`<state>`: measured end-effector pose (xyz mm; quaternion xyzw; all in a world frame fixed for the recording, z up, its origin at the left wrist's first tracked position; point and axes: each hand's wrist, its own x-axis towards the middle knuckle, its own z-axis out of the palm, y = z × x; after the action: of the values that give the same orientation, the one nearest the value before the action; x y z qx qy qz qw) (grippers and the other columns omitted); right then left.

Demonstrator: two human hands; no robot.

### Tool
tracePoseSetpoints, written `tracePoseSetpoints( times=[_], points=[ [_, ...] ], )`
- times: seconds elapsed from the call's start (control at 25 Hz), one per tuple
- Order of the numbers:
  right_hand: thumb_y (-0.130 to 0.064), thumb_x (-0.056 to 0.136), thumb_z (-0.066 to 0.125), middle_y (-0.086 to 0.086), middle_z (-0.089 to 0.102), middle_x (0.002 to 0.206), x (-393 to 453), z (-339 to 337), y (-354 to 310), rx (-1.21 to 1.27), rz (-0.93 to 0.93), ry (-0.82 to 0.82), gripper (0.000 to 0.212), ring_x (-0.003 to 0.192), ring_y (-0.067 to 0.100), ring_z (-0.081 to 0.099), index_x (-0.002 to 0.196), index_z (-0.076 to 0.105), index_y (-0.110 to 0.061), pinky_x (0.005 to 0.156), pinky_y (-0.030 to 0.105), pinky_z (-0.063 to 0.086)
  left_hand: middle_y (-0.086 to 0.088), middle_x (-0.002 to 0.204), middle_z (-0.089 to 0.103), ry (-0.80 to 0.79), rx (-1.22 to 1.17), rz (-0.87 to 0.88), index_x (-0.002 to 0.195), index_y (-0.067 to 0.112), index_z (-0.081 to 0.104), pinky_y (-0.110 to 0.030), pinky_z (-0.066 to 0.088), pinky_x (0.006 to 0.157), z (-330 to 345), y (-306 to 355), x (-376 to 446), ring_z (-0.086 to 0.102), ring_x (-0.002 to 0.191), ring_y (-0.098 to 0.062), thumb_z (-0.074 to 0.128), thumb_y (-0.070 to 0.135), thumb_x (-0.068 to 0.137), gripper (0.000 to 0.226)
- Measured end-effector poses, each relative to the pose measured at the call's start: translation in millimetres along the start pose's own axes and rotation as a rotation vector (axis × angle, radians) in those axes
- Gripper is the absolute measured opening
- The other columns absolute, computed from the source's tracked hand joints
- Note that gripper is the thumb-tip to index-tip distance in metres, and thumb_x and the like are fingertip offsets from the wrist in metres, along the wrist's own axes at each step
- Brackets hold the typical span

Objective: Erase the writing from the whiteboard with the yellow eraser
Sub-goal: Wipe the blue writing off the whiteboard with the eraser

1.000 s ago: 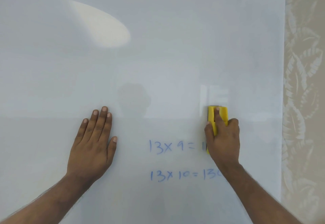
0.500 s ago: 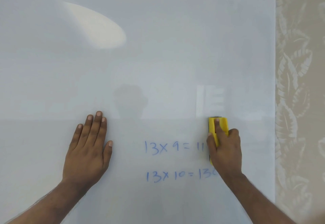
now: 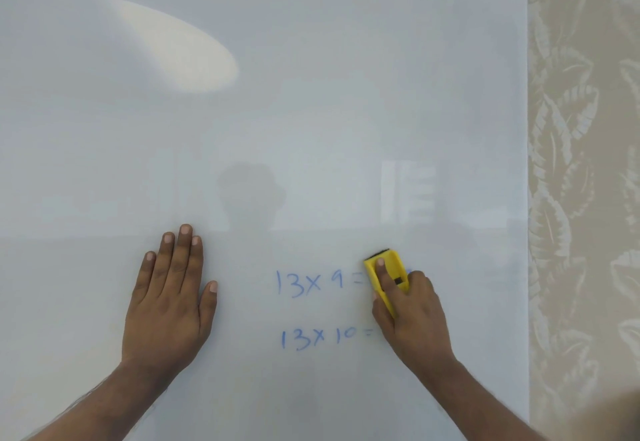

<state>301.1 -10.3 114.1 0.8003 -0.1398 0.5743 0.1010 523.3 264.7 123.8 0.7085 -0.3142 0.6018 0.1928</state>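
Eraser: the yellow eraser lies against the whiteboard, over the right end of the upper line of blue writing.
Long axis: roughly up and down the board, top leaning slightly left, so a sideways sweep would wipe a broad band.
Right hand: the right hand holds the eraser, fingers curled round it, forefinger laid along its back.
Left hand: the left hand rests flat on the board, well left of the writing, fingers straight and pressed together, thumb out.
Writing left: "13 x 9 =" lies directly left of the eraser; "13 x 10 =" sits below it, beside the right wrist.
Nearer hand: the right one, already on the line.
Next move, as I judge: draw the eraser leftward along the upper line, then drop to the lower.
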Motion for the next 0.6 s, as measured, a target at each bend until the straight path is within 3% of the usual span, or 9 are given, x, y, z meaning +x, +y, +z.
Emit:
tracePoseSetpoints(
  times=[0.16, 0.24, 0.44, 0.6],
  points=[
    [-0.031, 0.092, 0.056, 0.004, 0.034, 0.087, 19.9, -2.4, 14.1, 0.119, 0.301, 0.087, 0.051, 0.074, 0.027, 0.043, 0.141, 0.043, -0.029, 0.06, 0.038, 0.049, -0.013, 0.17, 0.014, -0.011, 0.01, 0.003, 0.158, 0.0, 0.02, -0.048, 0.011, 0.128, 1.6, 1.3, -6.2, 0.012, 0.158, -0.029, 0.029, 0.035, 0.101, 0.067],
    [-0.034, 0.092, 0.053, 0.001, 0.03, 0.087, 31.6, 0.0, 4.6, 0.174, 0.336, 0.115, 0.052, 0.076, 0.025, 0.04, 0.143, 0.04, -0.031, 0.064, 0.036, 0.048, -0.012, 0.17, 0.012, -0.012, 0.013, -0.002, 0.158, 0.0, 0.019, -0.048, 0.01, 0.128, 3.6, 1.6, -7.7, 0.011, 0.158, -0.029, 0.029, 0.035, 0.101, 0.068],
    [-0.037, 0.088, 0.047, 0.004, 0.035, 0.083, 1.9, 13.6, -32.3, 0.134, 0.1, 0.018, 0.056, 0.07, 0.025, 0.04, 0.143, 0.041, -0.025, 0.056, 0.028, 0.038, -0.012, 0.17, 0.012, -0.015, 0.006, -0.02, 0.159, 0.002, 0.017, -0.048, 0.01, 0.128, 4.9, 6.1, -12.0, 0.009, 0.158, -0.028, 0.027, 0.036, 0.103, 0.067],
    [-0.035, 0.087, 0.05, 0.007, 0.043, 0.079, -40.7, 16.2, -18.6, -0.013, -0.222, -0.077, 0.056, 0.065, 0.027, 0.044, 0.141, 0.041, -0.025, 0.057, 0.03, 0.035, -0.012, 0.17, 0.012, -0.012, -0.01, -0.013, 0.16, 0.002, 0.016, -0.048, 0.011, 0.128, 6.0, 6.8, -16.7, 0.01, 0.158, -0.028, 0.027, 0.035, 0.103, 0.066]
  ],
)
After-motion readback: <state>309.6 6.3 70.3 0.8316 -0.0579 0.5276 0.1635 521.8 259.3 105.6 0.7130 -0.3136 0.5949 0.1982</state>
